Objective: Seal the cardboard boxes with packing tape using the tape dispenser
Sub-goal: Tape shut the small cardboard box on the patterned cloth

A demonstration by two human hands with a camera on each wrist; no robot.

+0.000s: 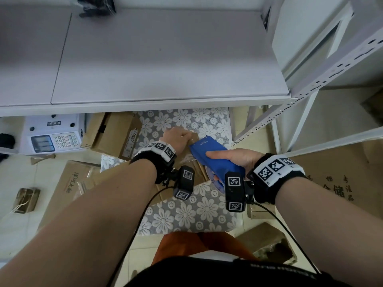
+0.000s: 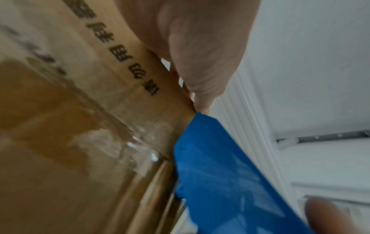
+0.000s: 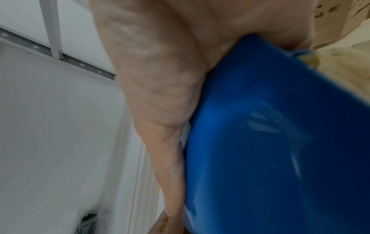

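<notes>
My right hand grips the blue tape dispenser, nose pointing away, touching the box my left hand clasps beyond.

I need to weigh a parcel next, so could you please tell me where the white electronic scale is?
In the head view, the white electronic scale sits at left under the grey table, beside open cardboard boxes.

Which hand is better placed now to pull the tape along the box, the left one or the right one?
The right hand, probably. It already grips the blue tape dispenser, whose front end meets the cardboard box. The left hand holds the box's far edge, so it can steady it.
</notes>
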